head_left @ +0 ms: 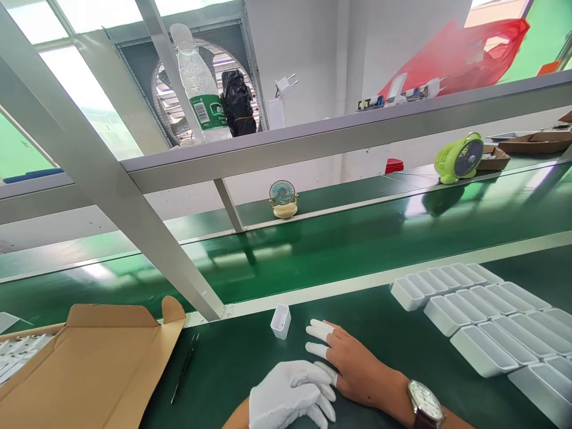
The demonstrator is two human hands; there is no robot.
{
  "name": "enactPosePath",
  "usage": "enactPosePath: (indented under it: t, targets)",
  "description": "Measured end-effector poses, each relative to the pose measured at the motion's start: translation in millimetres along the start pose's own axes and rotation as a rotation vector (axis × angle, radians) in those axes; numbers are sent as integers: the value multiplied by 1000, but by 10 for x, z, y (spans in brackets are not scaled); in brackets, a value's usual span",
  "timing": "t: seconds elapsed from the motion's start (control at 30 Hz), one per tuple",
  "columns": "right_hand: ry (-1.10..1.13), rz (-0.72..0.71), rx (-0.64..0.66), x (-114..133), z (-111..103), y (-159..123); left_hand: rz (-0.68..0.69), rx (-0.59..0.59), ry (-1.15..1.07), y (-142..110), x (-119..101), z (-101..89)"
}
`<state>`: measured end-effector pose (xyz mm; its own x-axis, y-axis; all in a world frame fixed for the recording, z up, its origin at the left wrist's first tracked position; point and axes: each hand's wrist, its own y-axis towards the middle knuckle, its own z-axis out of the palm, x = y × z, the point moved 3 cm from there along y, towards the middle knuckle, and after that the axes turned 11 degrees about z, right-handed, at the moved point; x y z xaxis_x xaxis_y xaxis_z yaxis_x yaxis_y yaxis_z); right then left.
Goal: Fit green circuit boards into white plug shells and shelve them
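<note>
My left hand (290,393), in a white cloth glove, is low in the middle of the head view. Its fingers are loosely bent and apart, and they meet the thumb of my right hand (353,363). I make out nothing held between them. White finger cots cover the thumb and two fingers of my right hand, which are stretched out with nothing in them; a wristwatch (425,400) is on that wrist. Just beyond the fingertips, a small white open plastic case (280,322) stands on the green work surface (232,348), touched by neither hand.
Rows of white plastic cases (485,348) fill the right side. Black tweezers (185,369) lie left, beside an opened cardboard box (84,363) with white parts. A slanted metal post (147,223) rises behind. Across the green belt stand a small fan (283,199) and a lime-green fan (458,159).
</note>
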<state>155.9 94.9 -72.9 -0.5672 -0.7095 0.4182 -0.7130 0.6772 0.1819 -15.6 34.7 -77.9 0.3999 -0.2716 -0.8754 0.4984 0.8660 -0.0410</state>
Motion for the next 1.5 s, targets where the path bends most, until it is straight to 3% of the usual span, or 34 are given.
enactPosePath:
  t: [0.67, 0.9, 1.23, 1.5]
  targets:
    - [20, 16, 20, 18, -40, 4, -13, -20, 11, 15, -30, 21]
    - [-6, 26, 32, -29, 24, -13, -15, 18, 31, 18, -59, 33]
    - [15, 1, 2, -8, -19, 12, -33, 106, 149, 84, -57, -94]
    - [-31, -37, -37, -45, -19, 31, -77, -19, -15, 51, -2, -81]
